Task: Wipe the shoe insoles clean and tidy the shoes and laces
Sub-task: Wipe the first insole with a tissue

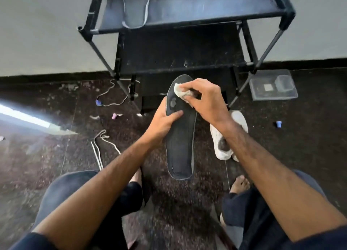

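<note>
Head view shows your left hand [163, 122] gripping the dark insole [179, 137] midair above the floor [56, 156] while your right hand [204, 99] clamps a wadded cloth [180, 90] near its toe; pressing too hard could twist it free.

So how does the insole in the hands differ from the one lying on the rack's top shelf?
The held insole is gripped mid-length by the left hand while the right hand presses a cloth onto its far end; the shelf insole lies flat and untouched. The held one shows whole, the shelf one is cut off by the frame. Both are dark with a paler rim.
</note>
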### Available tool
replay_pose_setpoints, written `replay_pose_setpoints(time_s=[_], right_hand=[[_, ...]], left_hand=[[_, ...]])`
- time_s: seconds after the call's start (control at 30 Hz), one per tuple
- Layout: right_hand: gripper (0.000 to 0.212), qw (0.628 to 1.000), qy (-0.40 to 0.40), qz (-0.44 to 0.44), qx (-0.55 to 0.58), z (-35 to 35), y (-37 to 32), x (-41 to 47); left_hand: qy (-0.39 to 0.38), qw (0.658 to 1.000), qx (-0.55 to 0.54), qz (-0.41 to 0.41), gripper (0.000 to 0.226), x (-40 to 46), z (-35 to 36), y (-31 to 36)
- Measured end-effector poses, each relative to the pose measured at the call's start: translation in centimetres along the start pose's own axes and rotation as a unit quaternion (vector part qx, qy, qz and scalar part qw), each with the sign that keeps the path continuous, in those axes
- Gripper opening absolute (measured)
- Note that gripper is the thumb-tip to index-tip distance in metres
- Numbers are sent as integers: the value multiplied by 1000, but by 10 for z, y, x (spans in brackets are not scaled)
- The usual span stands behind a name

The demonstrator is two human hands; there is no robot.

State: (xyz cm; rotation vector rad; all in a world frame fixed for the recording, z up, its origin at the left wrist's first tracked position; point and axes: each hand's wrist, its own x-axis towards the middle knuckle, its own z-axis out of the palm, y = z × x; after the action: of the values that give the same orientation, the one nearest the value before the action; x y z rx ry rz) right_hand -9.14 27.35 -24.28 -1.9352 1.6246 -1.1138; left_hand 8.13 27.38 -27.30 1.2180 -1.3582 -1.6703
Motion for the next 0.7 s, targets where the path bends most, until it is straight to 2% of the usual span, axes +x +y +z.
replay_pose_setpoints(time_s=[0.17,0.33,0.43,0.5,0.57,0.63,0.7], right_hand=[[25,998,-33,-50,-16,18,-7,1],[16,977,-75,-159,-124,27,-14,5],[14,964,-63,-191,-176,21,-13,13],[14,967,-36,-166,-190,16,-10,16],[10,974,13,-101,-201,6,-4,21],[7,984,75,-6,-164,-11,0,27],[15,985,124,29,-116,-26,-3,31]], left_hand=[[15,999,-37,10,59,-16,-17,-6],[-9,1000,-15,18,57,-17,-26,-6],[-12,1000,-12,11,57,-13,-27,-6],[-23,1000,-1,16,53,-12,-28,-7],[-38,999,-2,6,52,-15,-29,-6],[-56,998,-35,-10,51,-15,-30,-8],[-52,997,-54,-22,53,-11,-31,-6]])
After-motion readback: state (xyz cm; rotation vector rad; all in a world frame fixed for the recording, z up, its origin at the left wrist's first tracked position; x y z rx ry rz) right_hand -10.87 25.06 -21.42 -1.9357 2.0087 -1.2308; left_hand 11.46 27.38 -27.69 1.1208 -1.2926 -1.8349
